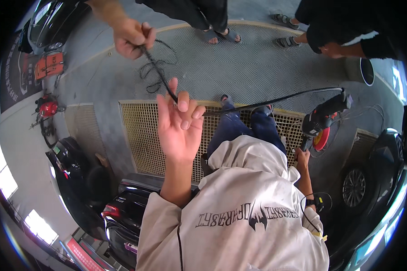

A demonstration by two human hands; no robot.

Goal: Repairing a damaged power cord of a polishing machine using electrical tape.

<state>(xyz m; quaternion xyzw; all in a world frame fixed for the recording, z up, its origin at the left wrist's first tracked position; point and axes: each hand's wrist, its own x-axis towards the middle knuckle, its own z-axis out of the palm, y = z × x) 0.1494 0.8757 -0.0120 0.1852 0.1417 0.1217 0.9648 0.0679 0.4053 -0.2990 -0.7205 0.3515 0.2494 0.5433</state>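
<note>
My left hand (182, 131) is raised palm up, with its fingers curled round a black power cord (276, 99). From there the cord runs right, in an arc, to the tail of a black polisher (323, 115) with a red and yellow pad. My right hand (302, 158) grips the polisher's handle, low at my right side. Beyond my left hand, a co-worker's hand (132, 39) pinches the same cord. That stretch between us slants tight. Loose loops of thin dark cord (151, 74) lie on the floor behind it.
A yellowish floor grating (142, 135) lies under my feet. Two people in dark clothes stand opposite, one near a grey bin (361, 72). A dark car (375, 180) stands at right, another black car (122, 221) at lower left. Red equipment (49, 108) stands far left.
</note>
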